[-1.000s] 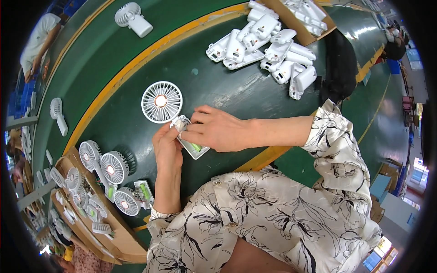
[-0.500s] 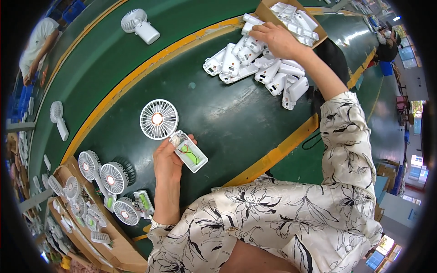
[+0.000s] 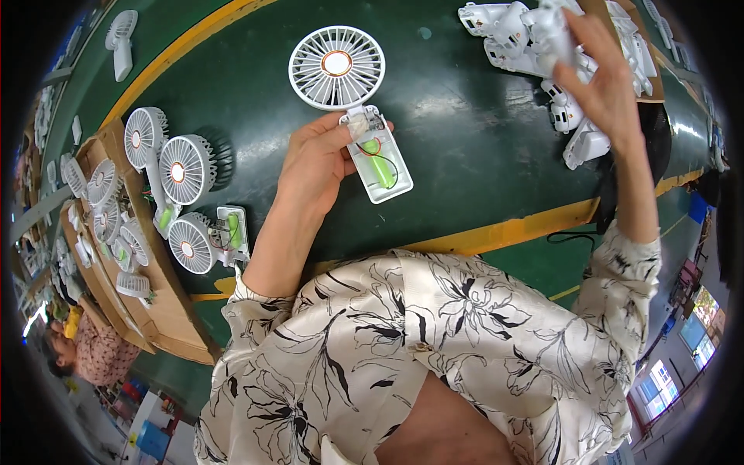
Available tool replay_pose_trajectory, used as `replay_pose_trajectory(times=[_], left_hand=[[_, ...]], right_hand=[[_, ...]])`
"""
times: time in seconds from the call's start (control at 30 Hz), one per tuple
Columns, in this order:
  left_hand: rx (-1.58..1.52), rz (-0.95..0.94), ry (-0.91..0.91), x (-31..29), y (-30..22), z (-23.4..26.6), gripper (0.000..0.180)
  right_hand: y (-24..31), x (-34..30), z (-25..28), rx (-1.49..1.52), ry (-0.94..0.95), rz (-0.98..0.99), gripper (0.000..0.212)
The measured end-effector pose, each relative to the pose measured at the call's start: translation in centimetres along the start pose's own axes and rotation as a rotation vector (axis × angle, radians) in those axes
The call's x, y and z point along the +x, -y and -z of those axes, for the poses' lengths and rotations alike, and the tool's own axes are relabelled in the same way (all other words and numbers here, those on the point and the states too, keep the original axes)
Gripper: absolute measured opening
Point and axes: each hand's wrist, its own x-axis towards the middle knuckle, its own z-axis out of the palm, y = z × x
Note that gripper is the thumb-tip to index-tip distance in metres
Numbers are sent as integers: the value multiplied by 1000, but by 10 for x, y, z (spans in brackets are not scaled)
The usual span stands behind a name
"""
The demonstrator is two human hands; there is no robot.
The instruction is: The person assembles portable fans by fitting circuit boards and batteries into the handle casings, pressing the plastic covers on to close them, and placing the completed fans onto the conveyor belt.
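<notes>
My left hand grips a white handheld fan at the neck, between the round head and the handle. The handle lies opened, baring a green battery with thin red and dark wires. Over the pile at the upper right, my right hand has its fingers closed on a white plastic handle shell, which motion blurs. More white handle shells lie heaped under and beside that hand, some with small dark windows.
At left, several open fans lie by a cardboard tray holding more fan heads. A cardboard box of white parts stands at the upper right. Yellow tape edges the green table. Another person is at the lower left.
The whole view has shifted, so the table's things sit elsewhere in it. My right hand has come back from near the box, lifting a white shell. My left hand keeps the fan.
</notes>
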Motion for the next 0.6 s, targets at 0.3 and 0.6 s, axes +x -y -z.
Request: replay_pose_trajectory(times=[0.3,0.6], left_hand=[[-107,-13,-24,-3,3,-8,22],[-218,-5,52,-3,4,-7,34]], right_hand=[[138,-25,-41,347,-13,-282,52],[183,-39,-52,186,129,-232,58]])
